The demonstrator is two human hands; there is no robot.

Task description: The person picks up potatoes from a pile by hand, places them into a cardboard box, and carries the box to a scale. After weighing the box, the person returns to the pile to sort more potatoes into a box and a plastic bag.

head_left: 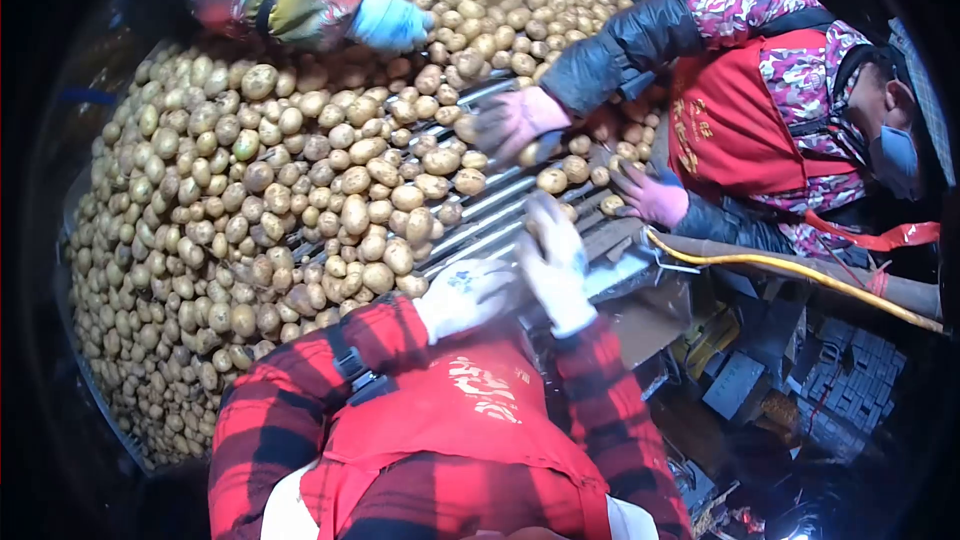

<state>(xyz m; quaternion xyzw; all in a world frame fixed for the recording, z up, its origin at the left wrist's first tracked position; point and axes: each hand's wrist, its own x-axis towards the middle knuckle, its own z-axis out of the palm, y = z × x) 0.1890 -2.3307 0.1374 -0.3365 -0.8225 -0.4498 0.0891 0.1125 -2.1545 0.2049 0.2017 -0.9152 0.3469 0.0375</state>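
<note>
My left hand (468,295), in a white glove, is low over the near edge of the metal rollers (490,220), beside the potatoes (375,240). Its fingers point right and look extended, with no potato visible in them. To its right, my right hand (553,258), also white-gloved, reaches forward over the rollers with its fingers blurred by motion. Whether anything is in that hand cannot be made out. A few potatoes lie just beyond its fingertips.
At the right, a co-worker in a red apron (735,125) has pink-gloved hands over the rollers. Another person's blue-gloved hand (390,20) is at the top. A yellow hose (790,272) runs along a pole; stacked boxes (845,380) stand lower right.
</note>
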